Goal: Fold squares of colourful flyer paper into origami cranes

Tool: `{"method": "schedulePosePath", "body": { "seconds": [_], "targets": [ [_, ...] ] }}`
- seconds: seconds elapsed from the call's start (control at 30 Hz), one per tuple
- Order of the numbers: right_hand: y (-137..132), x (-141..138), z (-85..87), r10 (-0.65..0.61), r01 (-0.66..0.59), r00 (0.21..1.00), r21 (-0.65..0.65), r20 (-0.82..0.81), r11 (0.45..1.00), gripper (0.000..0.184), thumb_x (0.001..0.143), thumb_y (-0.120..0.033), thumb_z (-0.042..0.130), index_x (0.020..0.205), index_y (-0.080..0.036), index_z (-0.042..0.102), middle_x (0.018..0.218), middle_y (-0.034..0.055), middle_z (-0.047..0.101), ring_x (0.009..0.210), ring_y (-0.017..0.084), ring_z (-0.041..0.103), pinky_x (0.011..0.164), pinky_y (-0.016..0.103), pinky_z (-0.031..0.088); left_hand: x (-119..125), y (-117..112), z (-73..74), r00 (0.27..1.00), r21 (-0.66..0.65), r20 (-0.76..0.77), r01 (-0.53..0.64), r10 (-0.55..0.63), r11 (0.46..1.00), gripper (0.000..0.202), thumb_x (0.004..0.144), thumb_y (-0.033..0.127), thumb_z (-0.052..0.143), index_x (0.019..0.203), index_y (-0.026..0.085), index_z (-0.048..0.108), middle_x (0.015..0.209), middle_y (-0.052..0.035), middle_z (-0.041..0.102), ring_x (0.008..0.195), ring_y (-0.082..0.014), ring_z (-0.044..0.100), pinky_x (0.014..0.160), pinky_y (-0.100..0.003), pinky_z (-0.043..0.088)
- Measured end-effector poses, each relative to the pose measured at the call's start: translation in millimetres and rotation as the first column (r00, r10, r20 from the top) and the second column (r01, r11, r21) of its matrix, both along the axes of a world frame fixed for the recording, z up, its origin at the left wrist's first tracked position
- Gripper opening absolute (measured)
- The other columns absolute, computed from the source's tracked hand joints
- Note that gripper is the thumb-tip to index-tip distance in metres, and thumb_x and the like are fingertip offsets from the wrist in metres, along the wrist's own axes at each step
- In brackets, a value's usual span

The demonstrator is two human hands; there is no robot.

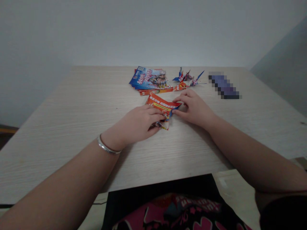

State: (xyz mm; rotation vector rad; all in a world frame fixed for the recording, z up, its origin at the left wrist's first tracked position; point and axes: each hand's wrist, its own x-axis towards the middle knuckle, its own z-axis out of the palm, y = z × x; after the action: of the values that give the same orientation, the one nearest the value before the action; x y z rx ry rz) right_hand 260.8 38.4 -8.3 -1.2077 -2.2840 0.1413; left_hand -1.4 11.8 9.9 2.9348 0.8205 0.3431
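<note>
A red, blue and white printed leaflet [161, 103], partly folded, lies on the table in front of me with its corners lifted. My left hand [141, 123] rests over its lower left part, fingers across the paper and thumb at the bottom edge. At the leaflet's right corner, the thumb and fingers of my right hand [192, 107] hold the turned-up blue edge from either side. Both hands cover part of the leaflet, so some of its folds are hidden.
Behind the leaflet lies a stack of similar printed leaflets [151, 78]. Folded paper cranes [188, 79] sit to its right. Farther right is a pixelated dark purple object [224, 85]. The pale table [79, 105] meets a wall at the back.
</note>
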Motion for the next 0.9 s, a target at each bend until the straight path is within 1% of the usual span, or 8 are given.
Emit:
{"method": "schedulePosePath", "body": {
  "seconds": [0.1, 0.23, 0.37, 0.43, 0.5, 0.6, 0.73, 0.9],
  "targets": [
    [1.8, -2.3, -2.4, -0.067, 0.064, 0.998, -0.125, -0.021, 0.99, 0.036, 0.085, -0.039, 0.075, 0.113, -0.017, 0.075, 0.104, 0.0118, 0.07, 0.101, 0.028, 0.065, 0.093, 0.044, 0.052, -0.5, 0.6, -1.4, 1.0, 0.003, 0.017, 0.004, -0.004, 1.0, 0.034, 0.099, 0.03, 0.056, 0.126, 0.014, 0.071, 0.132, -0.0121, 0.071, 0.123, -0.0291, 0.065, 0.112, -0.048, 0.049],
    [2.8, -9.3, -0.6, -0.094, 0.048, 0.985, -0.297, -0.142, 0.954, 0.036, 0.084, -0.038, 0.076, 0.114, -0.017, 0.073, 0.093, 0.0076, 0.074, 0.078, 0.021, 0.063, 0.076, 0.037, 0.05, -0.3, 1.0, -1.0, 1.0, -0.012, 0.008, 0.008, -0.008, 1.0, 0.033, 0.101, 0.031, 0.055, 0.125, 0.017, 0.072, 0.132, -0.0104, 0.071, 0.125, -0.0284, 0.064, 0.113, -0.048, 0.047],
    [-0.5, -19.4, 0.8, -0.171, 0.04, 0.944, -0.419, -0.281, 0.907, 0.026, 0.082, -0.035, 0.076, 0.102, -0.018, 0.072, 0.08, 0.0016, 0.07, 0.063, 0.014, 0.054, 0.06, 0.03, 0.042, 1.9, -1.1, 1.8, 1.0, -0.018, -0.014, 0.005, -0.005, 1.0, 0.03, 0.099, 0.029, 0.057, 0.122, 0.018, 0.073, 0.133, -0.0108, 0.071, 0.124, -0.0286, 0.063, 0.112, -0.048, 0.047],
    [-2.1, -22.6, 0.7, -0.186, 0.057, 0.939, -0.404, -0.288, 0.913, 0.018, 0.084, -0.036, 0.073, 0.088, -0.019, 0.071, 0.077, 0.0008, 0.068, 0.062, 0.013, 0.052, 0.06, 0.029, 0.04, 3.0, -2.4, 3.0, 0.999, -0.006, -0.032, -0.008, 0.007, 1.0, 0.029, 0.097, 0.031, 0.06, 0.12, 0.018, 0.074, 0.131, -0.0116, 0.071, 0.123, -0.0301, 0.063, 0.11, -0.05, 0.048],
    [-2.2, -22.9, 0.8, -0.16, 0.044, 0.944, -0.371, -0.287, 0.928, 0.019, 0.087, -0.037, 0.069, 0.079, -0.02, 0.07, 0.076, 0.0009, 0.066, 0.064, 0.013, 0.052, 0.062, 0.03, 0.04, 3.3, -3.2, 3.6, 0.999, 0.003, -0.046, -0.025, 0.025, 1.0, 0.03, 0.095, 0.034, 0.064, 0.119, 0.02, 0.074, 0.128, -0.012, 0.071, 0.121, -0.0314, 0.064, 0.108, -0.051, 0.049],
    [1.3, -17.6, 1.7, -0.055, -0.058, 0.955, -0.365, -0.29, 0.929, 0.019, 0.088, -0.033, 0.065, 0.075, -0.021, 0.072, 0.075, 0.0008, 0.067, 0.068, 0.014, 0.054, 0.066, 0.03, 0.04, 2.4, -2.7, 3.3, 0.998, -0.014, -0.045, -0.035, 0.034, 0.999, 0.031, 0.094, 0.036, 0.065, 0.119, 0.021, 0.074, 0.129, -0.0124, 0.07, 0.119, -0.0316, 0.064, 0.106, -0.051, 0.05],
    [8.5, -8.0, 3.6, 0.092, -0.204, 0.955, -0.398, -0.283, 0.894, 0.016, 0.084, -0.034, 0.071, 0.075, -0.022, 0.075, 0.077, 0.0012, 0.068, 0.073, 0.015, 0.057, 0.07, 0.031, 0.041, 1.1, -0.5, 2.2, 1.0, -0.046, -0.029, -0.012, 0.011, 0.999, 0.032, 0.096, 0.035, 0.063, 0.121, 0.019, 0.074, 0.13, -0.0134, 0.07, 0.12, -0.031, 0.064, 0.106, -0.051, 0.05],
    [8.9, -13.4, 2.6, -0.037, -0.063, 0.973, -0.417, -0.227, 0.907, 0.015, 0.082, -0.031, 0.075, 0.072, -0.02, 0.073, 0.071, 0.0001, 0.068, 0.067, 0.014, 0.055, 0.066, 0.03, 0.04, 0.7, 0.4, 2.0, 1.0, -0.098, 0.025, 0.003, 0.0, 0.995, 0.029, 0.096, 0.03, 0.062, 0.12, 0.017, 0.074, 0.128, -0.0112, 0.072, 0.123, -0.0278, 0.064, 0.111, -0.048, 0.048]
  ]
}}
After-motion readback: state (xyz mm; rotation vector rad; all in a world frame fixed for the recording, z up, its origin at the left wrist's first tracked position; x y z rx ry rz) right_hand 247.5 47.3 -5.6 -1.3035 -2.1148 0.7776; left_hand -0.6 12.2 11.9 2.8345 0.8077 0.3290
